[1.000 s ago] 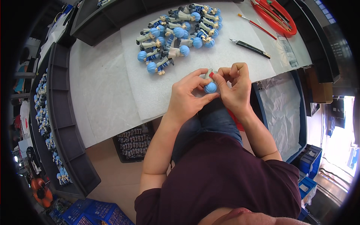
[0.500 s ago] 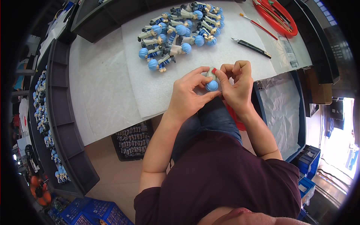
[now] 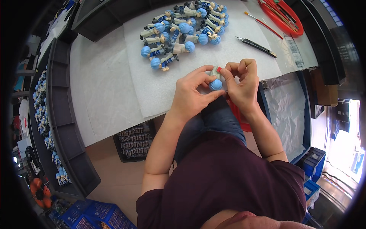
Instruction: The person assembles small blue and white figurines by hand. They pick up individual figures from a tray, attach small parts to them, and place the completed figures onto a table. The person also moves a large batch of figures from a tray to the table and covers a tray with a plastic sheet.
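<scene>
At the near edge of the tabletop [image 3: 101,103], the left hand [image 3: 190,91] has its fingers clamped on a blue-haired figurine [image 3: 215,84], apparently steadying it for the right hand [image 3: 243,86], whose fingers pinch a small red piece [image 3: 219,69] against it, a craft knife [image 3: 256,47] lying far right, seemingly within reach.

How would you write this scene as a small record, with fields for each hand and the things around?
Left hand: holds a blue-haired figure
Right hand: thumb at a small red piece by the figure; grip unclear
Table: pile of similar figures, knife, brush
Red tray, upper right: thin tools
Dark crate, far left: more figures
</scene>
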The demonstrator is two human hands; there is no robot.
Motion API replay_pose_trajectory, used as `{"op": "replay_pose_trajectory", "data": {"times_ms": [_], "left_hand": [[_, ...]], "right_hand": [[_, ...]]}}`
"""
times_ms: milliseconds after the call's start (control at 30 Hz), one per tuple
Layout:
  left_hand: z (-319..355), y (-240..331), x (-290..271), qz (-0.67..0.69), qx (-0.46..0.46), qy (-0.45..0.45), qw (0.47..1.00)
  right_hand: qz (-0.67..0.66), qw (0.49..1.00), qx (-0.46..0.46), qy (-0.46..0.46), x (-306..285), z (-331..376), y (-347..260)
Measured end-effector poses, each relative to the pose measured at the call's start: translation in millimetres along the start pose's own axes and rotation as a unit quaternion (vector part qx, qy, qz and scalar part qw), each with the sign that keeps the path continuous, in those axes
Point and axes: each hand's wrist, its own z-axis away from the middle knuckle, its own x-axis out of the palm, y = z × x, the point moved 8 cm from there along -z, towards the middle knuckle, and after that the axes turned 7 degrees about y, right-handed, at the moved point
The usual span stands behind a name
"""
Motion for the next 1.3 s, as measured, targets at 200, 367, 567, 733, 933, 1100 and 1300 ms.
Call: {"op": "replay_pose_trajectory", "data": {"times_ms": [200,367,567,733,933,1100,1300], "left_hand": [[-1.1,-0.6,0.0,-0.003,-0.001,-0.003,1.000],[-0.8,-0.9,1.2,-0.006,0.001,-0.011,1.000],[1.2,-4.0,0.1,0.011,-0.012,-0.013,1.000],[0.6,-8.3,3.2,0.025,-0.027,-0.016,0.999],[1.3,-4.1,1.7,0.006,-0.005,-0.024,1.000],[1.8,-7.3,3.1,0.011,-0.027,-0.029,0.999],[-1.2,-10.1,-6.4,0.127,-0.066,0.022,0.989]], "right_hand": [[0.036,0.999,0.004,0.003,-2.5,-2.8,-0.3],[0.007,0.998,-0.060,-0.001,0.1,10.3,-8.9],[-0.006,0.996,-0.043,0.084,-26.2,-11.5,0.3],[-0.018,0.999,-0.043,-0.005,-4.8,14.1,-13.9],[0.012,0.997,-0.074,0.023,-11.5,-3.5,-14.1],[0.085,0.992,-0.095,0.020,-9.8,-10.6,-13.7],[-0.123,0.992,0.021,0.027,-23.8,-29.2,14.1]]}}
